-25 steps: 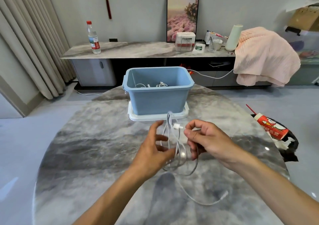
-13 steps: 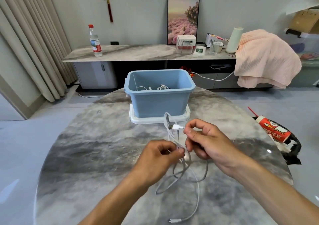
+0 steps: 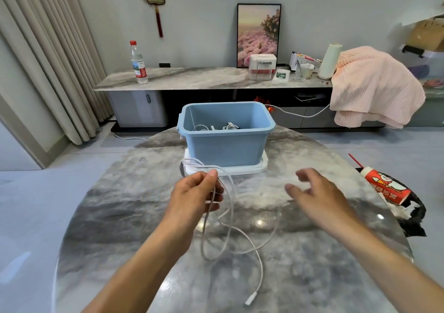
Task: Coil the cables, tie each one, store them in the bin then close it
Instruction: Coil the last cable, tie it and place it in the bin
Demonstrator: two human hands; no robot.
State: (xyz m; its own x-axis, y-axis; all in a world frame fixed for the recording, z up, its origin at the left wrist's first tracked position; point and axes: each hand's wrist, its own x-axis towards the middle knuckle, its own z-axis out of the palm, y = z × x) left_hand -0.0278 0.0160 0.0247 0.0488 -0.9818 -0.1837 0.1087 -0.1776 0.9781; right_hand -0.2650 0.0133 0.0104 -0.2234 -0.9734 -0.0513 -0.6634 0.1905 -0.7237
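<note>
1. Right now the left hand (image 3: 194, 192) is pinching a white cable (image 3: 229, 226) between thumb and fingers, just in front of the blue bin (image 3: 225, 142).
2. From that pinch the cable is arching up in a small bend toward the bin, then hanging down in loose, uneven loops toward the person.
3. Its free end, a white plug (image 3: 250, 296), is lying on the marble table (image 3: 120, 216), well on the near side of the bin and nearer the person's body than either hand.
4. The right hand (image 3: 317, 192) is hovering to the right of the cable with fingers spread and relaxed, holding nothing.
5. The bin is sitting on its white lid (image 3: 262, 166), open at the top, with a few cables (image 3: 229, 126) already lying inside.
6. So the loose length is running from the left hand back toward the person, its long axis pointing away from the bin.
7. To my eye the right hand is the free one, and it is standing farther from the plug than from the hanging loops.
8. I judge the coiling is only partly done: the loops are looking slack and no tie is showing on this cable.
9. The next move, I think, is calling for the right hand to be reaching down and inward for the trailing strand, while the left is keeping its pinch.
10. One risk I see is the loops slipping apart.
</note>
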